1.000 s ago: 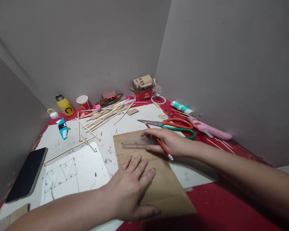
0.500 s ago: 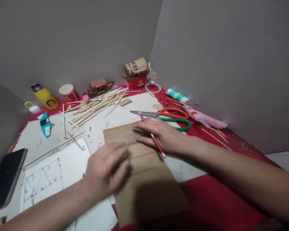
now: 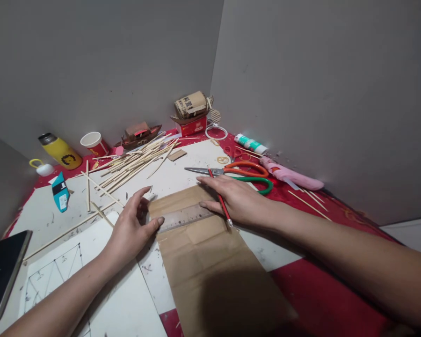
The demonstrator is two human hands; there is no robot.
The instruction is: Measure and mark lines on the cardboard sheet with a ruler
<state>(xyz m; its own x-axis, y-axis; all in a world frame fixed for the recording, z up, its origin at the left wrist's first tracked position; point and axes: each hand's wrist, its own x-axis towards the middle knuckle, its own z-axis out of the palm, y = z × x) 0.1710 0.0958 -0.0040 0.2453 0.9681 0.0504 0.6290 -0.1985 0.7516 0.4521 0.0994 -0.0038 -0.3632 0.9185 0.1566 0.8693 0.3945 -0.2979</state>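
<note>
A clear ruler (image 3: 183, 219) lies across a creased sheet of brown paper (image 3: 187, 262). My left hand (image 3: 131, 229) is at the ruler's left end, thumb touching it and fingers spread apart over the paper's left edge. At the ruler's other end, my right hand (image 3: 240, 201) rests with its thumb on the ruler. A red pencil (image 3: 223, 206) is held between the fingers of that hand, its pointed end away from me. Just beyond my right hand are large scissors (image 3: 210, 171) with one orange and one green handle, partly covered by the hand.
Thin wooden sticks (image 3: 136, 164) are heaped farther back, before two model boats (image 3: 140, 135) (image 3: 192, 105), a paper cup (image 3: 97, 145) and a yellow bottle (image 3: 61, 150). A drawing sheet (image 3: 126, 299) and a phone (image 3: 7, 271) lie left. A pink glue gun (image 3: 294, 175) lies right.
My left hand has moved left and opened out, from over the paper to the ruler's left end, uncovering the ruler. My right hand stays at the other end with the pencil.
</note>
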